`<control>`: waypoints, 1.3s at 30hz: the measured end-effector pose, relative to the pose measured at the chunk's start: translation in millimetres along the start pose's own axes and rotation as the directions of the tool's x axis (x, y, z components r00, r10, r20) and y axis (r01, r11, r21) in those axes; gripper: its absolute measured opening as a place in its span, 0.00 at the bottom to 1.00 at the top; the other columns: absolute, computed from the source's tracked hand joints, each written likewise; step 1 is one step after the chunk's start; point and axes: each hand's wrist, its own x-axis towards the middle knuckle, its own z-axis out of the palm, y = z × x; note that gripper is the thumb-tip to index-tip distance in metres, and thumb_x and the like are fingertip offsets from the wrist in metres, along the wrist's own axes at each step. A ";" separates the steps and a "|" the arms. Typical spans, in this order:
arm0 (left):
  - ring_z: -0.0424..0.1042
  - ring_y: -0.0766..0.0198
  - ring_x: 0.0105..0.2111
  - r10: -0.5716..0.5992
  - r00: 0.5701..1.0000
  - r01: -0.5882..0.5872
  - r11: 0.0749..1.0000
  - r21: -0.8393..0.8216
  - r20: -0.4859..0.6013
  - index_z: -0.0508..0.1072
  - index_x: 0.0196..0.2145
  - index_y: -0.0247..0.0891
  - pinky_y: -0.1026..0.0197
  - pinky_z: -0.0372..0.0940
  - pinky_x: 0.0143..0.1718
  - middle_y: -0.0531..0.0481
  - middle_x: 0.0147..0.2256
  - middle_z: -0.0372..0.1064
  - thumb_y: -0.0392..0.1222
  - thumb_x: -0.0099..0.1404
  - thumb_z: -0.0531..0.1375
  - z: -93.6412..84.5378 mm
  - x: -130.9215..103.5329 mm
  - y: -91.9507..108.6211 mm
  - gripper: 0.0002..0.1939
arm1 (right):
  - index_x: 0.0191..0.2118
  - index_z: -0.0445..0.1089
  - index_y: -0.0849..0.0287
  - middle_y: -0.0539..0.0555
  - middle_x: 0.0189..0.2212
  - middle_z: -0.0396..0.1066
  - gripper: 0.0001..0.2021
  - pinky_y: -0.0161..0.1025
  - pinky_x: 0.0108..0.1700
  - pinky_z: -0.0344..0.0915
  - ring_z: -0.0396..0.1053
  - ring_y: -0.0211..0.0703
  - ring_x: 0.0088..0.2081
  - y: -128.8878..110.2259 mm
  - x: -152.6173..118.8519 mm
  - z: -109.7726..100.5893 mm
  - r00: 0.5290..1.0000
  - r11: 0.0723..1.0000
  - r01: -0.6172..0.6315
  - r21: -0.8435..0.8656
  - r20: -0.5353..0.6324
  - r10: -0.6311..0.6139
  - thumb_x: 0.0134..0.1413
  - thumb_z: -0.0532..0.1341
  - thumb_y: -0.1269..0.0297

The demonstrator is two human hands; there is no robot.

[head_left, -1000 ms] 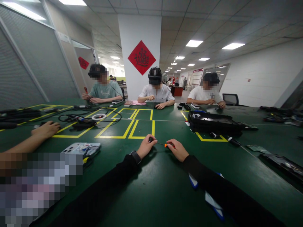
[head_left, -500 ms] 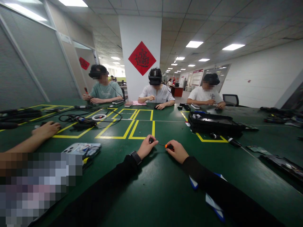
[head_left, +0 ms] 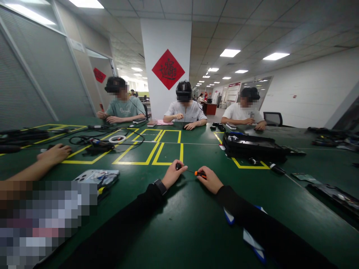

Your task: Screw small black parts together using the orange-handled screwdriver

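Observation:
My right hand [head_left: 209, 179] is closed round the orange and black handle of a screwdriver [head_left: 201, 174]. Its thin shaft points left toward my left hand [head_left: 173, 175], whose fingers are closed on a small black object [head_left: 178, 166]. The shaft's tip reaches close to the left fingertips; whether it touches the black object cannot be made out. Both hands are just above the green table [head_left: 179, 216], near the yellow tape rectangles.
A black tray [head_left: 252, 146] and a cable plug [head_left: 277, 168] lie at the right. Cables [head_left: 95, 144] and a silver-grey device [head_left: 97, 176] are at the left, beside another person's hand [head_left: 57, 152]. Blue-white pieces [head_left: 254, 241] lie by my right forearm. Three people sit opposite.
The screwdriver handle has turned slightly in my right hand and shifted a little to the left. My left hand is almost still.

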 end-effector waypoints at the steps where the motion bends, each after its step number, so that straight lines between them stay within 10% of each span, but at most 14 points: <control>1: 0.61 0.68 0.29 0.002 1.000 -0.002 1.000 0.000 -0.001 0.64 0.31 0.37 0.64 0.57 0.34 0.54 0.28 0.62 0.49 0.53 0.57 0.0 0.0 0.0 0.12 | 0.34 0.64 0.60 0.52 0.32 0.64 0.07 0.36 0.37 0.59 0.61 0.38 0.34 -0.3 0.0 -0.3 1.000 1.000 -0.003 0.014 0.007 0.003 0.47 0.57 0.66; 39: 0.63 0.69 0.29 -0.017 1.000 0.017 0.999 -0.029 0.005 0.64 0.33 0.37 0.64 0.59 0.34 0.54 0.28 0.64 0.49 0.52 0.58 0.1 -1.0 2.1 0.15 | 0.31 0.66 0.59 0.52 0.30 0.65 0.07 0.37 0.39 0.56 0.61 0.39 0.35 -1.7 0.7 -1.3 0.999 0.996 -0.034 -0.085 -0.015 0.033 0.52 0.54 0.63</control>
